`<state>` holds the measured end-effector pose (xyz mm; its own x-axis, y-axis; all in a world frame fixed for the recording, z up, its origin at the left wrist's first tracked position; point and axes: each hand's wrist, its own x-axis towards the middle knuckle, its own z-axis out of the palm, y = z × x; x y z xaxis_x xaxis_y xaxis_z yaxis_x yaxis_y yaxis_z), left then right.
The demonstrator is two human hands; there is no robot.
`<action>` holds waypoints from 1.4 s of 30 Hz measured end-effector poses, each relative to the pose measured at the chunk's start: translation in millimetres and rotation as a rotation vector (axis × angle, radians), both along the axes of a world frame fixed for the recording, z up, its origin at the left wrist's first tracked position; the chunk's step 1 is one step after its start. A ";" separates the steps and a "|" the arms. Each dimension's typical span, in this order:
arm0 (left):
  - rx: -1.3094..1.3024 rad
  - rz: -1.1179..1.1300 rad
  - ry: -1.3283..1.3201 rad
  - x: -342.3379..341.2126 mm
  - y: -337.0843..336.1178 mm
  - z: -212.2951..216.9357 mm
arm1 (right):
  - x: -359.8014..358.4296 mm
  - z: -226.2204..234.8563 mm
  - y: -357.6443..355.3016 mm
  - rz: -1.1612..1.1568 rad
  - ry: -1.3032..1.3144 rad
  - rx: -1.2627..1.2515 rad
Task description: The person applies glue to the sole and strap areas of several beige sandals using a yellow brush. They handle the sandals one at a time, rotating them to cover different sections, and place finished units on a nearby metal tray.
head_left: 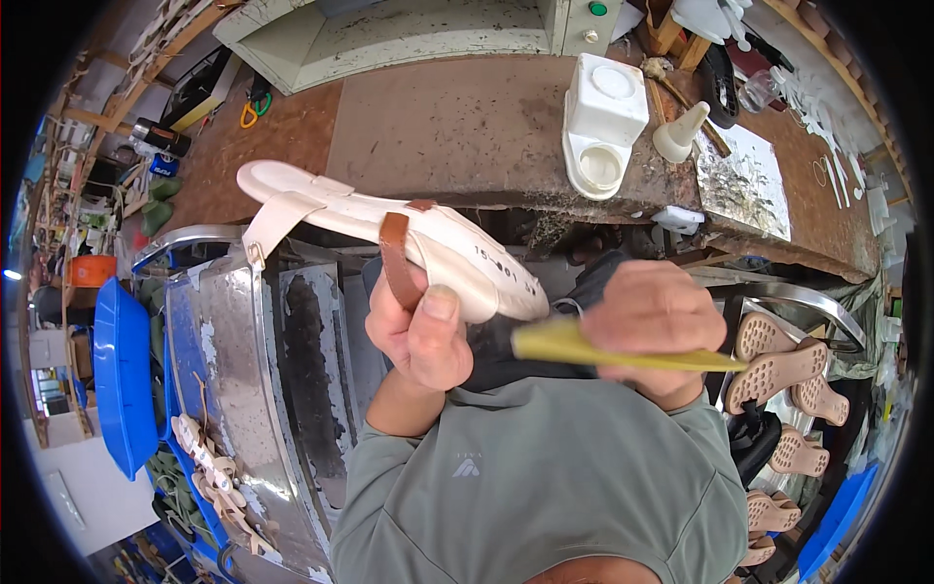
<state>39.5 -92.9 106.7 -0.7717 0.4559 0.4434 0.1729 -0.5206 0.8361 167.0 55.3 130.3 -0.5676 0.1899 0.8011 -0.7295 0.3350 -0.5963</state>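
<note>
Left grip: left hand (420,331) closed around the white shoe last (389,229), thumb pressed up against its underside near the toe end.
Right grip: right hand (654,326) closed over a yellow-green flat tool (584,347), the blade running across from 9 to 3 o'clock under the palm.
Last, position: extends from the left fist toward 10 o'clock, heel end farthest out, toe end at 3 o'clock of the thumb, just beside the tool's left tip.
Straps: brown leather strap (394,258) wrapped over the last just above the left fingers; pale strap with buckle (272,226) hanging near the heel end.
Tool tip: near the toe of the last; contact cannot be told.
Bench, 12 o'clock: brown worktop (438,127) with a white plastic container (603,122) and a cream nozzle bottle (678,131).
Right, 3 to 4 o'clock: tan studded soles (778,375) stacked on a rack.
Left, 8 o'clock: blue tray (122,370); strappy sandal uppers (209,477) below it.
</note>
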 end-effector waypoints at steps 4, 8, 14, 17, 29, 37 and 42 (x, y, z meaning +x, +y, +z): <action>0.016 -0.111 -0.245 -15.6 -9.2 3.6 | 10.5 -16.8 19.8 0.053 0.010 -0.615; 0.407 -0.952 -0.659 -59.8 -35.7 -3.4 | -7.9 -37.7 62.3 0.077 -0.281 -0.989; 0.557 -1.241 -0.813 -64.1 -45.0 -31.9 | -43.8 -31.8 43.8 0.370 -0.666 -0.736; 0.500 -1.324 -0.791 -70.9 -39.3 -37.4 | -57.2 -33.9 37.8 0.364 -0.714 -0.648; 0.075 -0.411 -0.451 -44.5 -26.8 -1.6 | -51.3 -53.0 42.0 0.200 -0.773 -0.919; -0.164 0.223 0.685 -29.6 -39.4 -21.2 | -38.6 -72.2 35.2 0.144 -0.713 -1.158; -0.239 0.171 0.820 -29.6 -32.4 -20.3 | -25.5 -88.6 47.4 -0.012 -0.905 -0.892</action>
